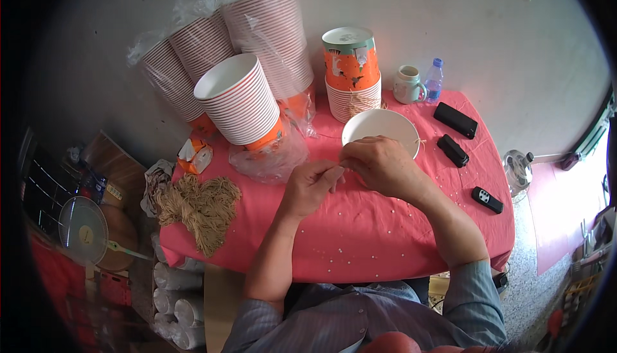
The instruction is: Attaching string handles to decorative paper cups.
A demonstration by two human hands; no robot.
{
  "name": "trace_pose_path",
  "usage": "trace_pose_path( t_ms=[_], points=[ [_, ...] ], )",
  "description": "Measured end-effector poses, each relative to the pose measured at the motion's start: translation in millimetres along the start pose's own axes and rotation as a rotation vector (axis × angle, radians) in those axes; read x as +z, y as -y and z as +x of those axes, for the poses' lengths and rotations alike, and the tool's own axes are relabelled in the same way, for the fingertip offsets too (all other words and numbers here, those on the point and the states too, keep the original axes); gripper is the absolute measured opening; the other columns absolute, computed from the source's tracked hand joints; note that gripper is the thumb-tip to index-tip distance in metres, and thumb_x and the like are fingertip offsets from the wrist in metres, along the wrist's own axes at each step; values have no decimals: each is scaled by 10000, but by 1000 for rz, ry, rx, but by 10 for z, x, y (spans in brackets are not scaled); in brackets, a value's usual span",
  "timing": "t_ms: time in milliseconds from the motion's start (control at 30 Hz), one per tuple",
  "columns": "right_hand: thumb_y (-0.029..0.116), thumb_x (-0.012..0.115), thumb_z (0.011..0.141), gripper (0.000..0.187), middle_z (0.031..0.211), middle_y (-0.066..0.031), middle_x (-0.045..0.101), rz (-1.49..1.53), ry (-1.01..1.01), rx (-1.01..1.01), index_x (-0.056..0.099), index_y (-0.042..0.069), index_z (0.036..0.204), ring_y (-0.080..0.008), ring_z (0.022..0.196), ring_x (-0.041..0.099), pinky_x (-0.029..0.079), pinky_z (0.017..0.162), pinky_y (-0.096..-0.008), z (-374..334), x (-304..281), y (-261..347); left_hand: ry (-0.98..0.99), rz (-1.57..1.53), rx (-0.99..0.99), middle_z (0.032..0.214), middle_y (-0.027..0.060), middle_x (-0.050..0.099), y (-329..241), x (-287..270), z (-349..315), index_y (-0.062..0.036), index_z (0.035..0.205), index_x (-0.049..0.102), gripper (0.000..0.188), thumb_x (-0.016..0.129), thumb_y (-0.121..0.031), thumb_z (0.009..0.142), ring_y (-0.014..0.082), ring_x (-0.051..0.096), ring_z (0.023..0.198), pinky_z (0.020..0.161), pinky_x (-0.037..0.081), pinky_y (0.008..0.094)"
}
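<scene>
My left hand (310,185) and my right hand (379,163) meet over the pink tablecloth (360,231), just in front of a white paper bowl (380,128). Both pinch a thin tan string that runs along the bowl's near rim, with a short end showing at its right side (421,142). The fingertips touch each other at the bowl's left front edge. The bowl stands upright and looks empty.
Stacks of orange-and-white paper bowls (241,99) lie at the back left, some in plastic wrap. An upright stack (351,70) stands behind the bowl. A bundle of tan string (199,205) lies at the table's left edge. Mug (409,84), water bottle (434,80), three black devices (455,120) sit right.
</scene>
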State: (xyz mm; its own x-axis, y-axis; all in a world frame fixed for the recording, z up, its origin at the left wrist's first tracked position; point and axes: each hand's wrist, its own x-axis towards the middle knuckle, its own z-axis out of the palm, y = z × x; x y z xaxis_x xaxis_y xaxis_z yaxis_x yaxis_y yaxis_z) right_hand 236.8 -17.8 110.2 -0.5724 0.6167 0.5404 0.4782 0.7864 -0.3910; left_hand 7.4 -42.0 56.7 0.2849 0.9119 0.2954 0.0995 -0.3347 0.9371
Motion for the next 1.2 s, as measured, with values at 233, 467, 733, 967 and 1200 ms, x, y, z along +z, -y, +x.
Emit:
trace_pose_path(
  t_ms=[233, 467, 733, 967, 1200],
  points=[
    [186, 722, 989, 91, 913, -102, 779, -13, 0, 32, 749, 99, 997, -353, 888, 765, 596, 787, -502, 1, 33, -40, -201, 505, 351, 903, 142, 766, -124, 110, 34, 18, 1060, 778, 74, 771, -20, 997, 258, 744, 787, 717, 578, 359],
    [177, 743, 986, 99, 934, -122, 788, -14, -45, 97, 777, 87, 1006, -358, 910, 768, 602, 807, -497, 12, -32, -33, -222, 349, 206, 973, 87, 787, 99, 0, 51, 2, 1133, 783, 175, 814, -101, 995, 196, 746, 842, 726, 582, 316],
    [149, 765, 947, 73, 917, -95, 778, -61, -34, 3, 755, 89, 987, -325, 915, 769, 602, 811, -482, 0, 50, -81, 142, -374, -182, 982, 66, 765, 68, -111, 61, -7, 1211, 761, 458, 622, -439, 1149, 111, 682, 791, 599, 473, 233],
    [144, 759, 949, 64, 905, -82, 768, -56, -12, -13, 742, 91, 980, -318, 906, 763, 596, 808, -470, -17, 66, -86, 139, -458, -286, 909, 41, 729, 48, -42, 41, -33, 1073, 754, 303, 653, -310, 1141, 107, 671, 721, 556, 451, 240],
    [147, 754, 955, 66, 920, -92, 773, -44, -13, -11, 749, 93, 992, -327, 912, 763, 595, 805, -478, -8, 51, -98, -168, 729, 580, 935, 10, 748, 154, 6, 102, 1, 993, 753, 285, 665, -233, 1131, 156, 709, 784, 615, 528, 322]
  ],
)
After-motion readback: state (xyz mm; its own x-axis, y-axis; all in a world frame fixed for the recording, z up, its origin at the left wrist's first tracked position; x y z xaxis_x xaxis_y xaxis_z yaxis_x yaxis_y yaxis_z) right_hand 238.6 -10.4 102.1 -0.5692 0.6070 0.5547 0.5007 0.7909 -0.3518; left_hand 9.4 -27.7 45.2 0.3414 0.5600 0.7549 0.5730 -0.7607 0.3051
